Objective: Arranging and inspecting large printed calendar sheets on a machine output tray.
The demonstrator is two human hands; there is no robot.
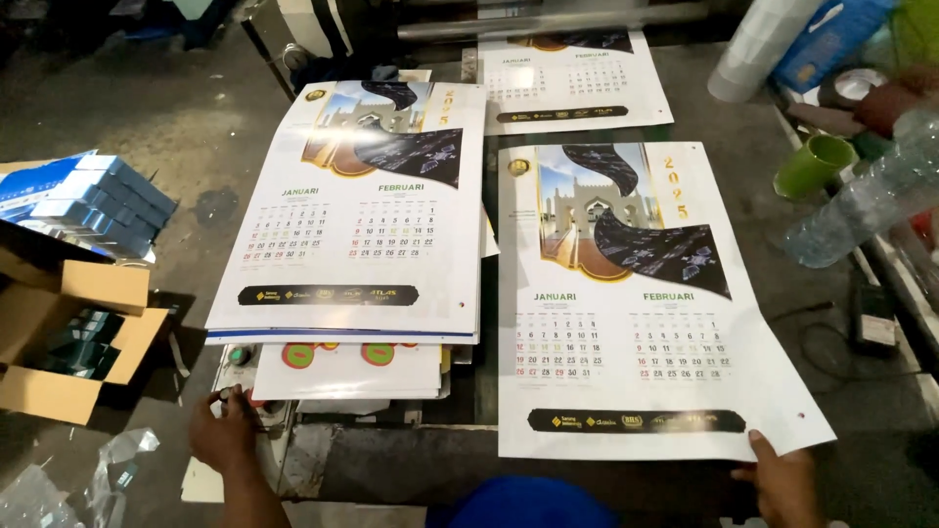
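Right hand (782, 481) at five o'clock pinches the bottom right corner of the single calendar sheet (636, 313), thumb on top, sheet lying flat. Left hand (227, 430) at seven o'clock curls on the machine edge (293, 460), just below the calendar stack (362, 215). A dark gap separates stack and sheet.

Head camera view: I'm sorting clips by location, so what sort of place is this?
Probably a print shop or bindery: stacked calendar sheets, a machine roller behind them, and the right hand holding a single calendar sheet.
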